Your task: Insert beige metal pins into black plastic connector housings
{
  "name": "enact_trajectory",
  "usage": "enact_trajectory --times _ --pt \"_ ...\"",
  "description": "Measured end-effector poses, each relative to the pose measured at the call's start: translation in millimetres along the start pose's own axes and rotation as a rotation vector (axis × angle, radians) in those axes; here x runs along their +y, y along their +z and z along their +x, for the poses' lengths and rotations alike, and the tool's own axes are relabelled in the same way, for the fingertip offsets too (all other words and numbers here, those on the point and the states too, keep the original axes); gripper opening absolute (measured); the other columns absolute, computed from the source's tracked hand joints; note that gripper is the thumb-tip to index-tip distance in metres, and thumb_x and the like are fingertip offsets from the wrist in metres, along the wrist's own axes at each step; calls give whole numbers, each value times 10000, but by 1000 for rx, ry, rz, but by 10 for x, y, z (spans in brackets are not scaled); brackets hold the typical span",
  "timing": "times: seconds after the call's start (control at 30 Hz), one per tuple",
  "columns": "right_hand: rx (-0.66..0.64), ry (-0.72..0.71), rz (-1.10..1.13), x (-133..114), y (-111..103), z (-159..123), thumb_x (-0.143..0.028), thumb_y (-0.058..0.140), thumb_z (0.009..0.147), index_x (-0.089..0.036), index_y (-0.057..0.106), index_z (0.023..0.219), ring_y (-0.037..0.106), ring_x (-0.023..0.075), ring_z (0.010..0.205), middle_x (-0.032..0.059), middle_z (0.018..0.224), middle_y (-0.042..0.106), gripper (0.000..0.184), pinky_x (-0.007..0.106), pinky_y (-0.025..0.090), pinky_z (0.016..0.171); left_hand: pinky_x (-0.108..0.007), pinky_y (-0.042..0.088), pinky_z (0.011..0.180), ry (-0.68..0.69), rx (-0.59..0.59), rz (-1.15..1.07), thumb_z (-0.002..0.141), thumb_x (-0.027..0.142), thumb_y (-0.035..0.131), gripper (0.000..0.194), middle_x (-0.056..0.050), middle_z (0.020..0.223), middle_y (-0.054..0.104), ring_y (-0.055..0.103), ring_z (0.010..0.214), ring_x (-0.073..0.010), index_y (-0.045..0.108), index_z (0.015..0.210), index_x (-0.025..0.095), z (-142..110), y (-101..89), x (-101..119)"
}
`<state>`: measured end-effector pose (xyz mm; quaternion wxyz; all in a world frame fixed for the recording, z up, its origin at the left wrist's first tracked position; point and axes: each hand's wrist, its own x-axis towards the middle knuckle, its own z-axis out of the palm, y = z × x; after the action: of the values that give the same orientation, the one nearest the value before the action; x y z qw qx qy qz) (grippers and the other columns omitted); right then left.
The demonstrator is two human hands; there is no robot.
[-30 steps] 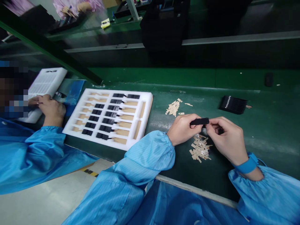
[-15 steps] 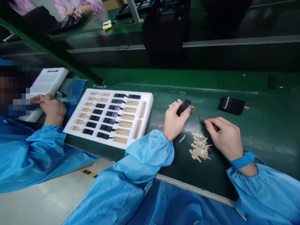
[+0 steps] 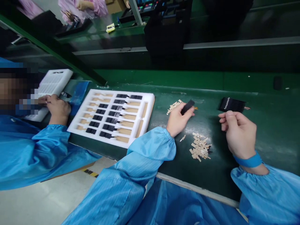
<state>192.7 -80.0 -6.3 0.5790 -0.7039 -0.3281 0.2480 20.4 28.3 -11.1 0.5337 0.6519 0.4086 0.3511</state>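
Open bench (image 3: 278, 128) rightward, 2 strip piles (image 3: 200, 147) obstructing

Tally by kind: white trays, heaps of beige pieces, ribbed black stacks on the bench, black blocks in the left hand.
White trays: 2
Heaps of beige pieces: 2
Ribbed black stack: 1
Black block in left hand: 1
Total: 6

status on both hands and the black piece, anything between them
Left hand holds black piece. Right hand at row of black parts, grip unclear. Pale strips piled between hands, touching neither.
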Motion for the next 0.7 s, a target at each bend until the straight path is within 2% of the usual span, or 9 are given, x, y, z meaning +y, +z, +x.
enact_trajectory --times 0.07,0.1,0.17,0.27,0.33,0.43,0.5,0.57,0.7 --pt "-20 1 3 -20 4 -16 -487 634 975 -215 739 836 492 132 539 13 682 618 323 281 378 508 -252 486 753 129 125 207 941 292 630 119 -8 803 684 631 753 -127 668 945 179 0 -79 -11" --pt "-40 10 2 -31 3 -23 -494 637 972 -208 738 820 487 128 525 9 649 605 340 276 379 501 -253 487 756 215 133 299 954 283 612 119 -11 826 685 625 757 -127 679 970 186 -15 -107 -11" --pt "-135 64 7 -54 -6 -33 -523 653 956 -194 734 775 484 121 496 7 600 590 384 265 375 483 -268 505 813 420 66 444 986 292 584 153 -26 878 698 631 787 -132 695 1030 196 -55 -133 -12" --pt "-353 205 63 -90 -31 -27 -565 718 895 -174 736 748 498 112 478 25 615 623 418 250 366 455 -324 514 974 685 -28 610 1007 367 577 221 -44 882 706 667 861 -160 707 1078 203 -94 -129 -22" --pt "-464 279 112 -117 -48 -16 -574 755 857 -165 750 769 506 106 491 36 648 643 419 238 374 455 -343 517 1012 795 -10 701 1003 416 578 261 -43 850 696 683 896 -178 711 1084 207 -93 -119 -36" --pt "-524 338 175 -142 -61 -2 -566 800 810 -164 763 791 496 95 518 41 692 654 404 221 382 468 -325 533 1000 923 52 756 1002 419 578 260 -25 802 674 684 864 -174 705 1075 204 -79 -107 -54" --pt "-526 351 190 -140 -61 -2 -538 826 786 -168 757 795 481 90 528 34 702 648 377 217 376 473 -314 529 1012 972 60 751 999 404 589 242 -13 777 660 675 825 -162 698 1067 199 -80 -99 -60" --pt "-524 343 172 -129 -57 -7 -502 837 780 -172 741 785 461 89 528 15 658 615 344 215 357 475 -313 525 1007 961 29 747 1000 403 589 238 -13 791 663 674 826 -160 693 1074 202 -95 -90 -60" --pt "-482 300 127 -124 -38 -18 -427 844 767 -177 696 733 444 91 514 -20 556 543 292 214 340 479 -311 529 919 797 -66 690 1002 433 579 274 -31 838 661 667 848 -165 689 1109 206 -146 -66 -27"
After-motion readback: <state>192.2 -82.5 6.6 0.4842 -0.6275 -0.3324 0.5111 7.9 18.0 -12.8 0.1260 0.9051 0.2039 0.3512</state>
